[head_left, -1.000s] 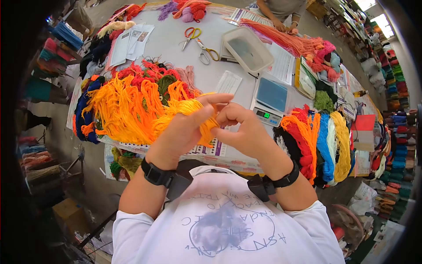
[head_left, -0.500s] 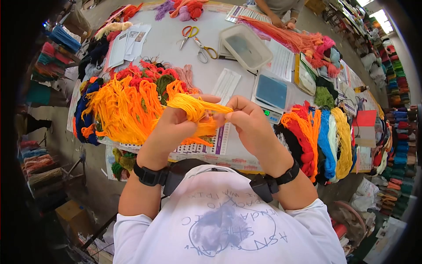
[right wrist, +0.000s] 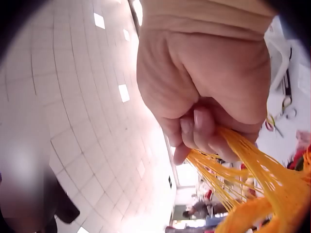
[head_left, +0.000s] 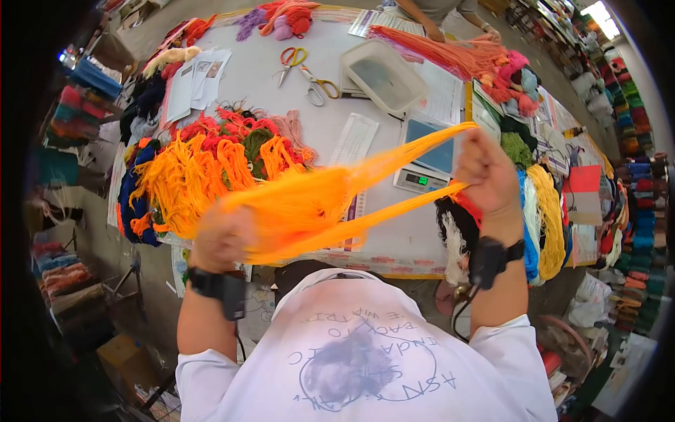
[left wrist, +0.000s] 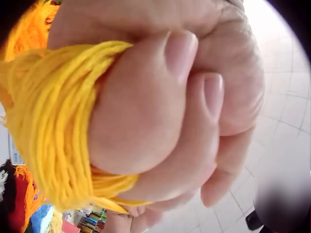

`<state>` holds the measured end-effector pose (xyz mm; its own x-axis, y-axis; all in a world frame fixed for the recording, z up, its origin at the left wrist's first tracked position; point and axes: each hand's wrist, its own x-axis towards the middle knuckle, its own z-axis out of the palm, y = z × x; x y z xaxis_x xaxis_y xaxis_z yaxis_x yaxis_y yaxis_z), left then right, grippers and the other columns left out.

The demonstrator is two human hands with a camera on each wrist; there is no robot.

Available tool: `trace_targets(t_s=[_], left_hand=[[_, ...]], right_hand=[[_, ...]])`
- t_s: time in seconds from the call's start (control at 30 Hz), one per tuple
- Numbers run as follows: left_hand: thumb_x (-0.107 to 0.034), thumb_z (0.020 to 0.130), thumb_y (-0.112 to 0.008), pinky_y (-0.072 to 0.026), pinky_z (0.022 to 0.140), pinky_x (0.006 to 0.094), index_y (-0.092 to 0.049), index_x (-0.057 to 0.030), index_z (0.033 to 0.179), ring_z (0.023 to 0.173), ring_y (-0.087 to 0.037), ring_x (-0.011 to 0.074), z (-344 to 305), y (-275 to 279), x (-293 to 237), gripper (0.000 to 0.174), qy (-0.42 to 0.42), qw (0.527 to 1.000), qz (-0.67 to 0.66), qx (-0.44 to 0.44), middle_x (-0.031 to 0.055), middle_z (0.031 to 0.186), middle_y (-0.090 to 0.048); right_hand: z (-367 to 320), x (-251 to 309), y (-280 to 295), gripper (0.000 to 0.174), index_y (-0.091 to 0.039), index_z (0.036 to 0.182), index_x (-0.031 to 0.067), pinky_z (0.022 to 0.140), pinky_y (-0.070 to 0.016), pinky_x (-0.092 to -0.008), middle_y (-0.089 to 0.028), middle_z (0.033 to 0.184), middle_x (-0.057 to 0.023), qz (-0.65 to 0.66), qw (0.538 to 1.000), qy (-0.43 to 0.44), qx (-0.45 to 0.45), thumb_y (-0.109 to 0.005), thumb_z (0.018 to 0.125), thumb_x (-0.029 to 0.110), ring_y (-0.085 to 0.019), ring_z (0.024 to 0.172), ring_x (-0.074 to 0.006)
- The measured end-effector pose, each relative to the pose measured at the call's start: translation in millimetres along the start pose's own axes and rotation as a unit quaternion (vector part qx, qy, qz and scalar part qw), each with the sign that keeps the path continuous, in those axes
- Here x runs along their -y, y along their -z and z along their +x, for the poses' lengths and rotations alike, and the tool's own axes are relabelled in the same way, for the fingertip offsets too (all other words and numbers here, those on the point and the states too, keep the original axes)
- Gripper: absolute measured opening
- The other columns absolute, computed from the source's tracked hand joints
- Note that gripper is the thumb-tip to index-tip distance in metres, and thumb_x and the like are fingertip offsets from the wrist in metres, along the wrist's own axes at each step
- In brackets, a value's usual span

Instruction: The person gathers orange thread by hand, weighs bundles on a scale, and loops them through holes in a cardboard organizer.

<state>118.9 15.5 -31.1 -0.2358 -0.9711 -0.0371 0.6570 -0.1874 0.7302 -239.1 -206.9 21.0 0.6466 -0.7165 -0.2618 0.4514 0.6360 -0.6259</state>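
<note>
A yellow-orange yarn skein [head_left: 302, 211] is stretched between both hands above the table's near edge, blurred in the head view. The left hand [head_left: 223, 239] grips one end; in the left wrist view the yarn [left wrist: 53, 126] wraps around the curled fingers [left wrist: 141, 107]. At the right, the right hand [head_left: 486, 172] holds the other end, its strands spread into an upper and a lower band. In the right wrist view, curled fingers [right wrist: 201, 128] hook the orange strands [right wrist: 262, 170].
Piled orange and red yarn [head_left: 186, 172] lies left on the table. Scissors [head_left: 288, 63], a clear plastic box [head_left: 385, 76], a scale [head_left: 416, 180] and paper sheets [head_left: 355, 141] lie beyond the hands. Colored skeins [head_left: 547, 218] hang at the right edge. Another person's hands [head_left: 436, 32] are at the far side.
The hands have moved far apart, the left one leftward and the right one rightward. The yarn, bunched between them before, is now drawn out long.
</note>
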Motion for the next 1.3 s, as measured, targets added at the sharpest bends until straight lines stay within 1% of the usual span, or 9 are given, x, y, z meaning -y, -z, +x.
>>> trace_targets(t_s=[0.07, 0.43, 0.5, 0.63, 0.7, 0.73, 0.9, 1.03, 1.3], left_hand=[[-0.032, 0.095, -0.045, -0.0182, 0.033, 0.0208, -0.053, -0.0027, 0.100, 0.036, -0.022, 0.0024, -9.0, 14.3, -22.4, 0.030, -0.093, 0.959, -0.251, 0.094, -0.0068, 0.053, -0.028], [-0.023, 0.100, -0.036, -0.0212, 0.037, 0.0220, -0.054, 0.0010, 0.114, 0.040, -0.023, 0.0052, -115.0, 175.9, -141.2, 0.033, -0.246, 0.865, -0.371, -0.234, -0.0048, 0.053, -0.026], [-0.022, 0.100, -0.036, -0.0196, 0.038, 0.0223, -0.054, -0.0003, 0.115, 0.040, -0.022, 0.0056, -144.5, 229.5, -168.4, 0.032, -0.234, 0.890, -0.309, -0.239, -0.0041, 0.053, -0.027], [-0.010, 0.099, -0.035, -0.0228, 0.046, 0.0234, -0.055, -0.0031, 0.111, 0.049, -0.026, 0.0099, -183.1, 297.7, -218.1, 0.025, -0.319, 0.819, -0.313, -0.360, -0.0024, 0.057, -0.027], [-0.008, 0.098, -0.034, -0.0240, 0.048, 0.0227, -0.053, -0.0011, 0.110, 0.051, -0.028, 0.0095, -177.6, 310.5, -226.3, 0.023, -0.363, 0.770, -0.342, -0.399, -0.0022, 0.059, -0.027], [-0.009, 0.097, -0.038, -0.0289, 0.048, 0.0216, -0.054, 0.0002, 0.102, 0.049, -0.030, 0.0080, -165.6, 308.9, -220.6, 0.019, -0.348, 0.809, -0.276, -0.386, -0.0026, 0.058, -0.029], [-0.009, 0.095, -0.046, -0.0380, 0.055, 0.0219, -0.049, -0.0002, 0.095, 0.061, -0.041, 0.0082, 14.1, 85.1, -91.9, 0.009, -0.115, 0.926, -0.250, -0.259, 0.0003, 0.074, -0.039], [-0.020, 0.094, -0.048, -0.0480, 0.072, 0.0276, -0.048, -0.0006, 0.124, 0.083, -0.055, 0.0147, 75.3, -6.5, -0.7, 0.035, -0.022, 0.962, -0.208, -0.177, 0.0088, 0.103, -0.057], [-0.029, 0.097, -0.034, -0.0406, 0.095, 0.0366, -0.037, 0.0018, 0.136, 0.113, -0.050, 0.0224, 90.9, -65.3, 52.0, 0.050, 0.053, 0.979, -0.167, -0.106, 0.0146, 0.125, -0.050]], right_hand=[[-19.1, 31.2, 58.8, 0.020, -0.055, 0.098, 0.0038, 0.040, -0.0209, -0.0191, -0.025, 0.059, 0.0063, 0.063, 0.992, 0.039, -0.105, -0.042, 0.098, 0.019, -0.022, 0.044, -0.0041], [-209.6, 157.7, 337.6, 0.019, -0.054, 0.094, 0.0045, 0.039, -0.0177, -0.0216, -0.022, 0.054, 0.0063, 0.038, 0.898, 0.116, -0.423, -0.042, 0.098, 0.019, -0.021, 0.042, -0.0056], [-231.9, 173.8, 319.7, 0.016, -0.052, 0.088, 0.0067, 0.038, -0.0173, -0.0224, -0.022, 0.053, 0.0060, -0.022, 0.817, 0.177, -0.549, -0.044, 0.097, 0.017, -0.020, 0.040, -0.0070], [-295.7, 221.5, 334.8, 0.015, -0.052, 0.087, 0.0068, 0.037, -0.0192, -0.0224, -0.022, 0.053, 0.0056, -0.063, 0.793, 0.204, -0.570, -0.047, 0.096, 0.017, -0.022, 0.040, -0.0068], [-307.5, 231.4, 325.3, 0.015, -0.053, 0.086, 0.0068, 0.037, -0.0198, -0.0222, -0.022, 0.053, 0.0055, -0.056, 0.777, 0.242, -0.579, -0.048, 0.096, 0.017, -0.022, 0.040, -0.0068], [-296.3, 229.4, 316.3, 0.014, -0.052, 0.085, 0.0068, 0.037, -0.0199, -0.0218, -0.023, 0.053, 0.0056, -0.041, 0.805, 0.232, -0.544, -0.049, 0.095, 0.015, -0.022, 0.040, -0.0068], [-142.3, 118.5, 142.0, 0.025, -0.054, 0.116, 0.0011, 0.036, -0.0202, -0.0192, -0.022, 0.053, 0.0069, -0.084, 0.880, 0.173, -0.434, -0.047, 0.095, 0.012, -0.022, 0.041, -0.0040], [-60.4, 6.2, 33.5, 0.034, -0.054, 0.120, 0.0016, 0.038, -0.0187, -0.0186, -0.027, 0.053, 0.0101, -0.093, 0.975, 0.014, -0.203, -0.055, 0.091, 0.019, -0.024, 0.042, -0.0016], [14.6, -124.1, -64.9, 0.021, -0.066, 0.095, 0.0014, 0.052, -0.0383, -0.0203, -0.052, 0.064, 0.0024, -0.402, 0.912, -0.067, -0.041, -0.063, 0.085, 0.019, -0.046, 0.057, -0.0040]])
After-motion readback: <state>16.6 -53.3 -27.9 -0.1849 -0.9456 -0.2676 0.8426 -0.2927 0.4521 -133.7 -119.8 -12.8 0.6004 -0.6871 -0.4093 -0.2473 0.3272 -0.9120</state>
